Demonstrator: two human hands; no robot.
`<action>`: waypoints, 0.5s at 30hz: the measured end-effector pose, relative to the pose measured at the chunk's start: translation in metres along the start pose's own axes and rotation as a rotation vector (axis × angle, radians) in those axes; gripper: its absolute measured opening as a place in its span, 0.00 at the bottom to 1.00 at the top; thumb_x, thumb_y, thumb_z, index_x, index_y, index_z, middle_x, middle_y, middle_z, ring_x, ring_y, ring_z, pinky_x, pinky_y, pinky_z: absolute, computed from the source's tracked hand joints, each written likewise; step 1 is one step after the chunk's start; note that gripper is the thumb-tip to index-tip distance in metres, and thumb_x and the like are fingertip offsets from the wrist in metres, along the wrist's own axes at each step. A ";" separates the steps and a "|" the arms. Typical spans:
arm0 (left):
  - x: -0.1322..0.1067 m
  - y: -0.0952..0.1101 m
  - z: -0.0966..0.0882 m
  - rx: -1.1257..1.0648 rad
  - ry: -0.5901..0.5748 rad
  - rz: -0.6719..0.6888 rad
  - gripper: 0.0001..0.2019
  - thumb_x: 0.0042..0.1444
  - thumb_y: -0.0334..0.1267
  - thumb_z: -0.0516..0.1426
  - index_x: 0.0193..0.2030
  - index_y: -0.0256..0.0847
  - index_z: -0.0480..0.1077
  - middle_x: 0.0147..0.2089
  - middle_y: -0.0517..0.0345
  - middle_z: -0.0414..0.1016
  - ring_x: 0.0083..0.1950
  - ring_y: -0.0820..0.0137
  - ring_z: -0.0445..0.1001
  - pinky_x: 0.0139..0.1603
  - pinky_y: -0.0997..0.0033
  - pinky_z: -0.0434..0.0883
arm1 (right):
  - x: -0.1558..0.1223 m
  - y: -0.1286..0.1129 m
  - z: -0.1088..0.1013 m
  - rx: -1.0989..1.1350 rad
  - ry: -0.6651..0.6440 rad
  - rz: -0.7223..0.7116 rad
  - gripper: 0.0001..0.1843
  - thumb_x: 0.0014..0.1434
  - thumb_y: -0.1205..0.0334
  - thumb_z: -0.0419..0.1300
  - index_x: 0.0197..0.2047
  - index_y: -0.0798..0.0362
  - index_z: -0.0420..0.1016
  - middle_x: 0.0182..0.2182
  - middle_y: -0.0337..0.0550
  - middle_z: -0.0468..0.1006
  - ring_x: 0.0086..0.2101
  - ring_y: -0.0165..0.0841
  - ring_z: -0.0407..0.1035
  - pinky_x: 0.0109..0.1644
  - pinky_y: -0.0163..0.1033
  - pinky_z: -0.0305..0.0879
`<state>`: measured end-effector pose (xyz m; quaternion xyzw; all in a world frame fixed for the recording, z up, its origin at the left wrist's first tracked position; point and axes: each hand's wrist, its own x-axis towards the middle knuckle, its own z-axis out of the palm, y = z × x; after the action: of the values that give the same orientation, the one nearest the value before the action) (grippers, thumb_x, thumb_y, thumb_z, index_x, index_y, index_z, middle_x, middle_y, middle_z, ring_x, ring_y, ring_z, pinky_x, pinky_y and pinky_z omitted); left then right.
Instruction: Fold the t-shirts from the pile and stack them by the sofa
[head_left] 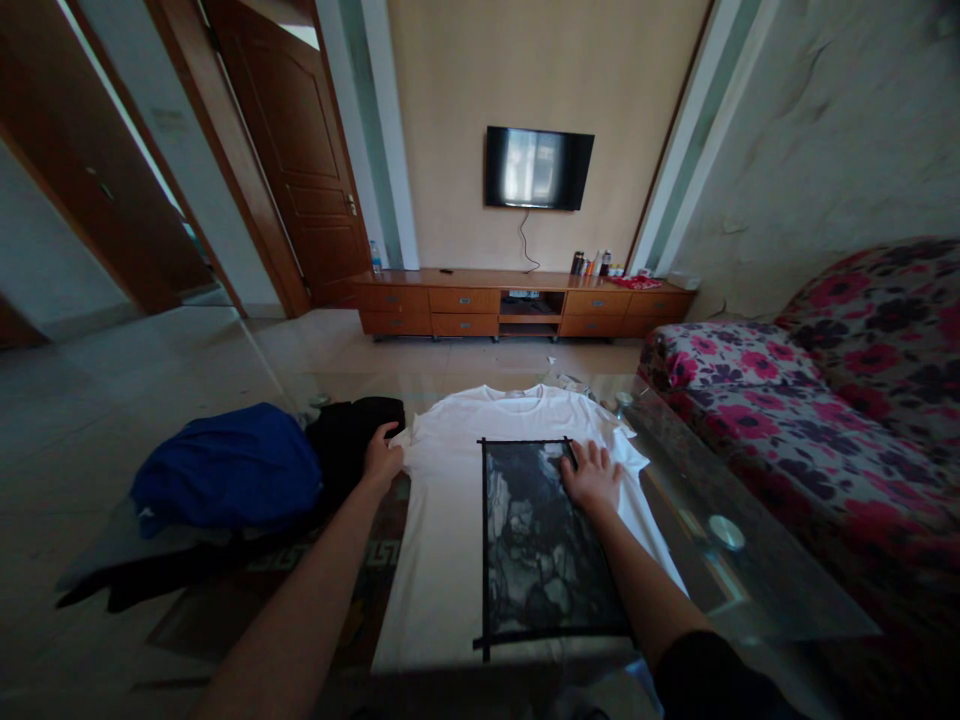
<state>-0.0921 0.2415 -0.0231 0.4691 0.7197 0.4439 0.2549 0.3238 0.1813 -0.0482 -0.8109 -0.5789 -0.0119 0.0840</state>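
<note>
A white T-shirt [442,520] with a dark printed picture on it lies spread on a glass table [795,600], its neckline at the far side. My left hand [384,458] is closed on the shirt's left sleeve, thumb and fingers pinching the cloth. Flat on the shirt, near the top right corner of the print, rests my right hand [594,476] with its fingers spread. Just left of my left hand is a pile of clothes, with a blue garment [232,465] on top and a black garment [352,440] beside it.
Along the far wall stands a low wooden cabinet [465,300] with bottles and small items on it. A television [538,168] hangs above. At the right is a sofa with a flowered cover [780,410]. A wooden door [300,150] is at the left.
</note>
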 end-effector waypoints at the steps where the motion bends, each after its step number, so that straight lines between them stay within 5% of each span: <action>1: 0.000 0.000 -0.002 0.004 -0.012 0.010 0.33 0.44 0.23 0.57 0.61 0.37 0.71 0.41 0.53 0.81 0.37 0.66 0.79 0.39 0.72 0.74 | 0.000 0.000 0.001 0.000 0.006 -0.003 0.35 0.70 0.39 0.37 0.75 0.41 0.53 0.74 0.47 0.48 0.71 0.49 0.38 0.69 0.63 0.34; 9: 0.009 -0.003 -0.007 0.139 -0.053 0.095 0.08 0.46 0.33 0.63 0.35 0.39 0.81 0.40 0.50 0.83 0.44 0.60 0.79 0.46 0.68 0.72 | 0.001 0.001 0.002 0.005 -0.003 0.016 0.36 0.69 0.37 0.39 0.74 0.41 0.55 0.74 0.46 0.48 0.71 0.49 0.38 0.70 0.63 0.35; 15: 0.019 -0.012 -0.012 0.164 0.109 0.143 0.16 0.52 0.41 0.63 0.47 0.40 0.80 0.36 0.53 0.82 0.38 0.64 0.79 0.44 0.69 0.71 | 0.002 0.001 0.002 0.001 -0.006 0.021 0.37 0.69 0.37 0.38 0.75 0.41 0.54 0.74 0.46 0.47 0.71 0.48 0.37 0.70 0.62 0.34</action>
<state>-0.1151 0.2518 -0.0268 0.5137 0.7311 0.4253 0.1438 0.3250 0.1830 -0.0502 -0.8170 -0.5706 -0.0083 0.0829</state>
